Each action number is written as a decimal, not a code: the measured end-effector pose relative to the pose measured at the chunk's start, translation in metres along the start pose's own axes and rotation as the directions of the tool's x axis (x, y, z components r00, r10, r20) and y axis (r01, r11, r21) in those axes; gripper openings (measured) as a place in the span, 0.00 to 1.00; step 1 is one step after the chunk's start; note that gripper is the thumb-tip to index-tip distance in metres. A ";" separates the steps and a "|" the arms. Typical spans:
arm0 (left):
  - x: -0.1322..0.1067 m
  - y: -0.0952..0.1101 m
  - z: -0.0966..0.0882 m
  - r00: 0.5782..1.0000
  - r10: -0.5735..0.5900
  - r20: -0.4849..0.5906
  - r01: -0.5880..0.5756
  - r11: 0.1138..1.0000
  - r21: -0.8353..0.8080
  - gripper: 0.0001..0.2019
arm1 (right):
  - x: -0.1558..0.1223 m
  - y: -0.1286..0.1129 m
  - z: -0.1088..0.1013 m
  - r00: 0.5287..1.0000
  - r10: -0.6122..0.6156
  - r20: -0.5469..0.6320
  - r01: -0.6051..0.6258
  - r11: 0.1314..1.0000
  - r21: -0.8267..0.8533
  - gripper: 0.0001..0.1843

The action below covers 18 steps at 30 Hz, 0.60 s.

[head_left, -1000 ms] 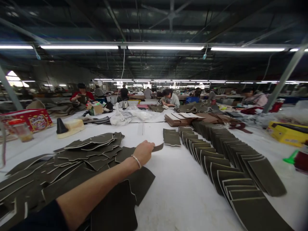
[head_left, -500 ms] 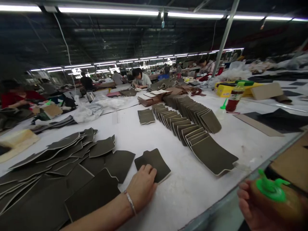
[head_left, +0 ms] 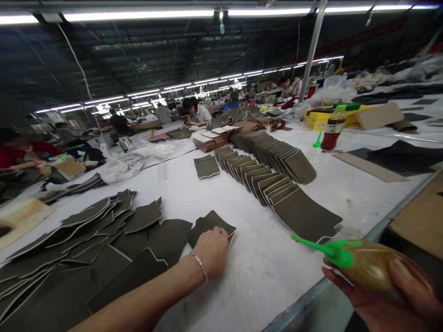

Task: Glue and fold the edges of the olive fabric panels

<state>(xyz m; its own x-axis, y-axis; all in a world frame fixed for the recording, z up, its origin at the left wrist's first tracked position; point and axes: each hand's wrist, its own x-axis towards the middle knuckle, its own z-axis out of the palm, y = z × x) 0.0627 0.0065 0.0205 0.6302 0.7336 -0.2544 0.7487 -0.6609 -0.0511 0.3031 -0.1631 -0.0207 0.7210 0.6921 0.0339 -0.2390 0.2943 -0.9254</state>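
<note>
white table (head_left: 256,267) open midway; left hand (head_left: 212,251) pinching dark panel (head_left: 204,226), right hand (head_left: 387,299) gripping bottle (head_left: 374,269) (near table edge (head_left: 301,302)).

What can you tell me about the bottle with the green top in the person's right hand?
The bottle has a rounded, glossy, amber-brown body that looks like plastic. Its bright green cap carries a long, thin, tapering spout. The right hand grips the body, thumb along it, and holds it tipped sideways, spout pointing left. From this view, the spout overlaps the nearest dark sheet in the row; whether they touch, I can't tell.
</note>
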 end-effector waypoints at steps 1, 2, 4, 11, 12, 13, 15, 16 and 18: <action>0.001 -0.005 -0.001 1.000 0.027 -0.006 -0.028 0.999 -0.023 0.20 | 0.002 -0.002 0.006 0.998 0.058 -0.029 -0.057 0.997 0.054 0.12; 0.002 -0.011 -0.002 0.998 0.058 -0.014 -0.058 0.997 -0.059 0.22 | 0.004 -0.004 0.012 0.993 0.106 -0.052 -0.101 0.991 0.091 0.15; 0.003 -0.020 -0.003 0.993 0.114 -0.036 -0.118 0.982 -0.149 0.24 | 0.008 -0.006 0.024 0.990 0.128 -0.063 -0.123 0.990 0.067 0.23; 0.016 -0.021 0.004 0.990 0.101 -0.103 -0.133 0.916 -0.377 0.21 | 0.020 0.002 0.055 0.946 -0.194 0.258 0.299 0.829 -0.473 0.29; 0.017 -0.021 0.004 0.989 0.104 -0.109 -0.139 0.909 -0.393 0.20 | 0.021 0.003 0.059 0.918 -0.233 0.320 0.378 0.755 -0.536 0.28; 0.018 -0.021 0.004 0.988 0.107 -0.111 -0.143 0.904 -0.403 0.19 | 0.022 0.004 0.063 0.891 -0.259 0.373 0.442 0.683 -0.582 0.27; 0.019 -0.021 0.002 0.988 0.111 -0.109 -0.146 0.900 -0.410 0.18 | 0.024 0.007 0.073 0.842 -0.297 0.450 0.534 0.576 -0.619 0.25; 0.019 -0.022 0.002 0.988 0.111 -0.108 -0.146 0.900 -0.411 0.18 | 0.025 0.008 0.077 0.821 -0.312 0.479 0.568 0.540 -0.621 0.25; 0.019 -0.023 0.003 0.988 0.104 -0.114 -0.143 0.900 -0.411 0.19 | 0.028 0.012 0.085 0.781 -0.326 0.533 0.622 0.482 -0.617 0.24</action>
<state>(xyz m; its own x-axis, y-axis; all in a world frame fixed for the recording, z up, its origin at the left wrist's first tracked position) 0.0568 0.0353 0.0138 0.7241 0.6740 -0.1462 0.6689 -0.6347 0.3870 0.2651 -0.0844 0.0016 0.2946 0.7957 0.5292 0.7344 0.1658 -0.6581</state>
